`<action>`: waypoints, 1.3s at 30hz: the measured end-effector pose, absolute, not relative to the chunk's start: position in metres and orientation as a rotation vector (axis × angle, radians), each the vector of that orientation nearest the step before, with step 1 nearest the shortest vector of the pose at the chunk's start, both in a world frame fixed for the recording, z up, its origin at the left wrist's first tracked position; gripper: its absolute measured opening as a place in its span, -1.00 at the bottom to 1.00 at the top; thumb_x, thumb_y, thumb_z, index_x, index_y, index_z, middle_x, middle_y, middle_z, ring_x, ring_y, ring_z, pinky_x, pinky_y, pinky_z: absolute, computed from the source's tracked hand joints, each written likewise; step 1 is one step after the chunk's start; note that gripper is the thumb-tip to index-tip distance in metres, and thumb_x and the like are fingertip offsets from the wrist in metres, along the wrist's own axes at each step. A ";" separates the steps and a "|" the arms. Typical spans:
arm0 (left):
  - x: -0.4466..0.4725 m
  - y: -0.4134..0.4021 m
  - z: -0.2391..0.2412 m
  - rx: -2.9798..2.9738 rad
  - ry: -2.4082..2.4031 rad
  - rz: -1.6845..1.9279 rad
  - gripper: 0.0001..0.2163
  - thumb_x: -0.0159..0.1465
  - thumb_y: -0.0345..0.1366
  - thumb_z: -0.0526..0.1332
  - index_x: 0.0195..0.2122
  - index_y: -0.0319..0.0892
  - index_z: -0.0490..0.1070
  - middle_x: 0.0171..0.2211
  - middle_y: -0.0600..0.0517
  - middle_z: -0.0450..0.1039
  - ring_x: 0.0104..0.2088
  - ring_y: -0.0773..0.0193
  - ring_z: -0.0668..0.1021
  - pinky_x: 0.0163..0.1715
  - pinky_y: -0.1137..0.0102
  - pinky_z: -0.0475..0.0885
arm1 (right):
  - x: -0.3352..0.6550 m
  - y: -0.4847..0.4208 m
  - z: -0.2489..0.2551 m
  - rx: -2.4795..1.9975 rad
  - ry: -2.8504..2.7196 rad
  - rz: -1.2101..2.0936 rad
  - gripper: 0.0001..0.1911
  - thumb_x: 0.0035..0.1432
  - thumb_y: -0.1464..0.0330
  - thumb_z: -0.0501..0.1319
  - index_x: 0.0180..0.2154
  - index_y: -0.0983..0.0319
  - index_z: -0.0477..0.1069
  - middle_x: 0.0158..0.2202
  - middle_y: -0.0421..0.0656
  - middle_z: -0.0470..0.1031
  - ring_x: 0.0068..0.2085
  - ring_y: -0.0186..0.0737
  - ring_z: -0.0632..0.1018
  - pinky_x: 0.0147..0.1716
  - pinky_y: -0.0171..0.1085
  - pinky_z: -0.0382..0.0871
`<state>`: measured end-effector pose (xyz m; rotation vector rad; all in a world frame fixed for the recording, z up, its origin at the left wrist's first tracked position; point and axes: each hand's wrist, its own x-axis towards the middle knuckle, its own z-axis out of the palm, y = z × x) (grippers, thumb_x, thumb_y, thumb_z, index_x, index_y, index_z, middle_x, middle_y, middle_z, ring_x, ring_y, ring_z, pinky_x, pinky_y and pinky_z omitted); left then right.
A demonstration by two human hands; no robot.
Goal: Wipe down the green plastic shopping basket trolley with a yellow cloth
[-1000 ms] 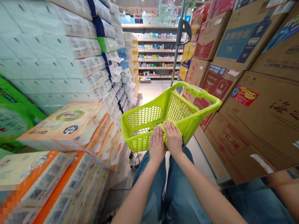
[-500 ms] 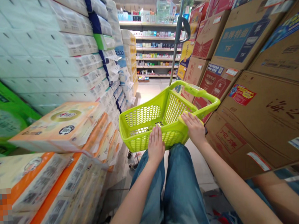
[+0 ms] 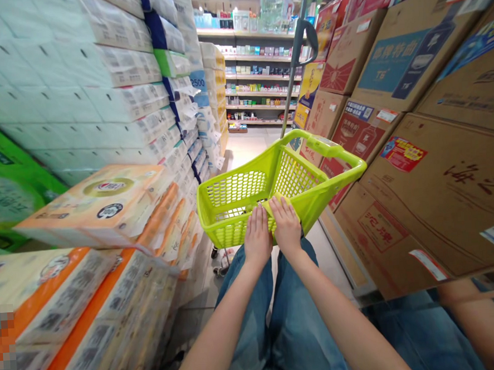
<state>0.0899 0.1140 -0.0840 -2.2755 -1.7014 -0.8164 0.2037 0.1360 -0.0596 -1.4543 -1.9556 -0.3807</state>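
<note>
A lime-green plastic shopping cart (image 3: 234,187) with a perforated basket stands in front of my knees, its handle towards the right. My left hand (image 3: 258,234) lies over the near rim, fingers together and reaching into the basket; its thumb is hidden. Right beside it, my right hand (image 3: 286,227) presses a yellow cloth (image 3: 269,207) onto the same rim. Most of the cloth is covered by my fingers, and only its edge shows. The basket's visible floor holds no goods.
Stacked tissue packs (image 3: 93,200) rise close on the left. Cardboard boxes (image 3: 451,178) are piled on the right. Behind the cart stands a grey pole (image 3: 293,79) with a loop handle. Shelves (image 3: 261,78) of small packages line the far end of the aisle.
My right hand has slid left along the near rim with the yellow cloth, from near the handle to beside my left hand. The left hand stays in place.
</note>
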 end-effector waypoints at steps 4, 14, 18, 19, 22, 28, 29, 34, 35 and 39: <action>0.090 0.114 -0.084 -2.281 -1.703 -0.817 -0.30 0.25 -0.41 0.08 0.42 -0.36 -0.11 0.44 -0.19 -0.04 0.44 0.03 0.02 0.39 0.12 0.03 | 0.198 0.132 -0.060 -1.440 -2.004 -0.361 -0.32 0.20 0.63 -0.08 0.33 0.24 0.19 0.35 -0.13 0.26 0.39 -0.12 0.18 0.33 -0.03 0.12; 0.086 0.114 -0.081 -2.304 -1.665 -0.805 -0.25 0.26 -0.39 0.10 0.43 -0.37 -0.22 0.45 -0.17 -0.12 0.44 0.05 0.00 0.39 0.13 0.03 | 0.292 0.153 -0.027 -1.418 -2.118 -0.615 -0.35 0.24 0.61 -0.03 0.32 0.17 0.19 0.32 -0.16 0.32 0.35 -0.15 0.28 0.31 -0.04 0.12; 0.086 0.114 -0.082 -2.301 -1.674 -0.807 -0.24 0.26 -0.38 0.10 0.44 -0.36 -0.23 0.46 -0.16 -0.12 0.44 0.04 0.00 0.39 0.13 0.02 | 0.334 0.159 -0.008 -1.541 -1.993 -0.671 -0.32 0.19 0.63 0.00 0.31 0.13 0.21 0.31 -0.17 0.33 0.36 -0.12 0.27 0.32 0.00 0.10; 0.086 0.114 -0.082 -2.296 -1.679 -0.806 -0.24 0.26 -0.37 0.10 0.44 -0.36 -0.22 0.46 -0.16 -0.13 0.44 0.05 0.00 0.39 0.14 0.01 | 0.337 0.160 -0.007 -1.567 -1.963 -0.666 -0.31 0.18 0.63 0.01 0.31 0.14 0.21 0.31 -0.17 0.32 0.36 -0.12 0.26 0.32 0.00 0.10; 0.087 0.114 -0.081 -2.289 -1.685 -0.802 -0.24 0.26 -0.36 0.11 0.44 -0.37 -0.21 0.46 -0.17 -0.12 0.44 0.05 -0.01 0.40 0.15 0.01 | 0.325 0.159 -0.013 -1.640 -1.855 -0.638 -0.29 0.16 0.64 -0.01 0.31 0.16 0.21 0.33 -0.13 0.30 0.38 -0.08 0.22 0.33 0.05 0.08; 0.088 0.114 -0.081 -2.287 -1.676 -0.791 -0.26 0.26 -0.37 0.10 0.42 -0.41 -0.17 0.45 -0.19 -0.11 0.44 0.04 0.01 0.39 0.14 0.02 | 0.244 0.144 -0.044 -1.625 -1.911 -0.487 -0.30 0.18 0.65 -0.08 0.32 0.22 0.21 0.35 -0.12 0.26 0.39 -0.06 0.18 0.32 0.06 0.08; 0.088 0.114 -0.081 -2.283 -1.675 -0.790 -0.27 0.26 -0.38 0.10 0.42 -0.40 -0.16 0.45 -0.19 -0.10 0.44 0.04 0.01 0.39 0.14 0.03 | 0.230 0.141 -0.048 -1.604 -1.941 -0.460 -0.31 0.18 0.65 -0.08 0.31 0.22 0.21 0.35 -0.13 0.26 0.39 -0.06 0.18 0.32 0.05 0.08; 0.087 0.114 -0.083 -2.279 -1.683 -0.771 -0.31 0.25 -0.40 0.10 0.40 -0.41 -0.07 0.44 -0.20 -0.04 0.43 0.04 0.03 0.39 0.14 0.04 | 0.198 0.132 -0.056 -1.516 -2.020 -0.396 -0.33 0.20 0.64 -0.07 0.31 0.21 0.22 0.35 -0.15 0.26 0.39 -0.12 0.19 0.32 -0.02 0.07; 0.087 0.114 -0.083 -2.283 -1.682 -0.770 -0.31 0.25 -0.39 0.10 0.40 -0.41 -0.07 0.44 -0.20 -0.05 0.44 0.04 0.02 0.39 0.14 0.03 | 0.201 0.132 -0.055 -1.495 -2.047 -0.405 -0.32 0.19 0.64 -0.07 0.31 0.19 0.21 0.34 -0.16 0.27 0.39 -0.14 0.20 0.32 -0.04 0.07; 0.086 0.114 -0.081 -2.294 -1.664 -0.789 -0.27 0.25 -0.39 0.10 0.42 -0.40 -0.15 0.45 -0.18 -0.10 0.44 0.05 -0.01 0.39 0.14 0.03 | 0.241 0.140 -0.041 -1.421 -2.150 -0.512 -0.31 0.20 0.65 -0.05 0.31 0.15 0.20 0.32 -0.18 0.31 0.35 -0.18 0.28 0.30 -0.08 0.10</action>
